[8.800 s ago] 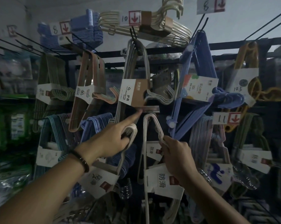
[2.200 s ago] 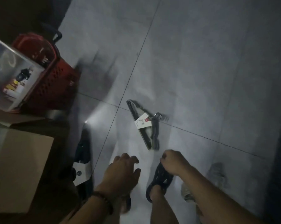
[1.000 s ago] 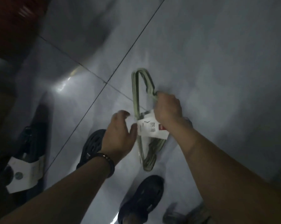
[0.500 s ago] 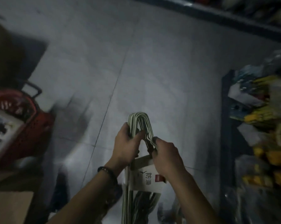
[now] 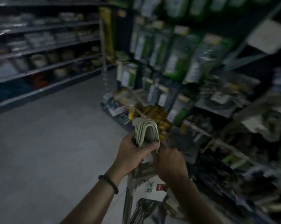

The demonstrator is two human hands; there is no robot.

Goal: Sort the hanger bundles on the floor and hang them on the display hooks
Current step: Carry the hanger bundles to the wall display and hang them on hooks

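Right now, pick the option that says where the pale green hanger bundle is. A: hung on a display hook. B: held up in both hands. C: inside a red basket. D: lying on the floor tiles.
B: the left hand and the right hand both grip the hanger bundle, raised off the floor.

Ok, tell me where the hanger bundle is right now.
In the head view the hanger bundle is low and centre-right, off the floor, gripped by the left hand and right hand, its white label hanging below them.
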